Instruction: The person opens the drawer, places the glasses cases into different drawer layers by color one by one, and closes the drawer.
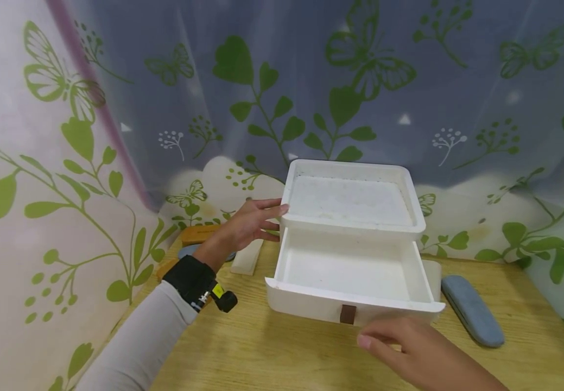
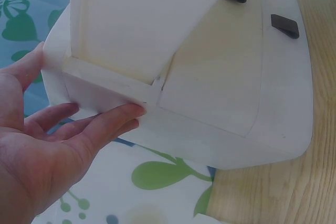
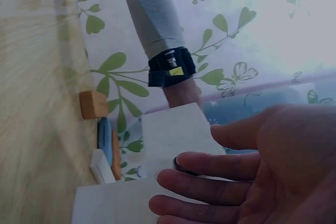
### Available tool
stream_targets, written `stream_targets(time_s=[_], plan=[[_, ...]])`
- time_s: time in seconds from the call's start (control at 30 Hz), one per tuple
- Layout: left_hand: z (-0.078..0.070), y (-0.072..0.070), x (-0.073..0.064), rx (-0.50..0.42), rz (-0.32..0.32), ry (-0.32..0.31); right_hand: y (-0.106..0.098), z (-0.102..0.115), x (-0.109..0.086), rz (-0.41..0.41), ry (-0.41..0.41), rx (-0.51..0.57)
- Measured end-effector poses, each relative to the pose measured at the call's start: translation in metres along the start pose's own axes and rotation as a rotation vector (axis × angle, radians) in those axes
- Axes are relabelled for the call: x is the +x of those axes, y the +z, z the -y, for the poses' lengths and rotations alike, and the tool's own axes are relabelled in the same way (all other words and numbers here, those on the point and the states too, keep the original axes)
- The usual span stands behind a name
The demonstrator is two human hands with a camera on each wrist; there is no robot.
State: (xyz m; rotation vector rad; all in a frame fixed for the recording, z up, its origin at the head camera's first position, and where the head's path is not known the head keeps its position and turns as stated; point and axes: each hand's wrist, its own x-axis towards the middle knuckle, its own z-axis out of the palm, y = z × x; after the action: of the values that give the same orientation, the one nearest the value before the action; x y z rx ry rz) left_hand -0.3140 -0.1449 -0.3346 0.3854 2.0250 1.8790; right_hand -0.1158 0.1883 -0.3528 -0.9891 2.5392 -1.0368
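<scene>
A white drawer box with a shallow tray-like top stands on the wooden table. Its drawer is pulled out, with a bare inside and a brown tab on the front. My left hand touches the box's left side and top rim with extended fingers; in the left wrist view the fingers lie against the white side. Close by the drawer front is my right hand, nothing held, its fingers straight in the right wrist view. Whether they touch the front cannot be told.
Right of the box lies a blue-grey oblong case. On the left, behind my left wrist, are an orange-brown block, a blue item and a flat whitish piece. A leaf-patterned curtain hangs behind the table.
</scene>
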Motion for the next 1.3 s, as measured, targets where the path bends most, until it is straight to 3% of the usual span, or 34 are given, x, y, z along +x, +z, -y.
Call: stream_targets(time_s=[0.23, 0.43, 0.67, 0.77, 1.07, 1.3], plan=[[-0.001, 0.0, -0.001, 0.009, -0.011, -0.001, -0.015, 0.005, -0.016, -0.013, 0.162, -0.025], [-0.001, 0.0, 0.0, 0.005, 0.001, 0.014, -0.023, 0.005, -0.027, -0.223, 0.065, -0.177], [-0.002, -0.001, -0.001, 0.007, 0.011, 0.023, -0.035, 0.009, -0.037, -0.476, 0.042, -0.318], [-0.002, 0.0, -0.001, 0.007, 0.013, 0.024, -0.044, 0.007, -0.039, -0.54, 0.051, -0.371], [0.0, 0.001, 0.0, 0.009, 0.011, 0.022, -0.069, -0.023, -0.045, -0.653, -0.011, -0.328], [0.0, 0.0, -0.001, 0.013, 0.006, 0.02, -0.089, -0.05, -0.047, -0.645, 0.16, -0.335]])
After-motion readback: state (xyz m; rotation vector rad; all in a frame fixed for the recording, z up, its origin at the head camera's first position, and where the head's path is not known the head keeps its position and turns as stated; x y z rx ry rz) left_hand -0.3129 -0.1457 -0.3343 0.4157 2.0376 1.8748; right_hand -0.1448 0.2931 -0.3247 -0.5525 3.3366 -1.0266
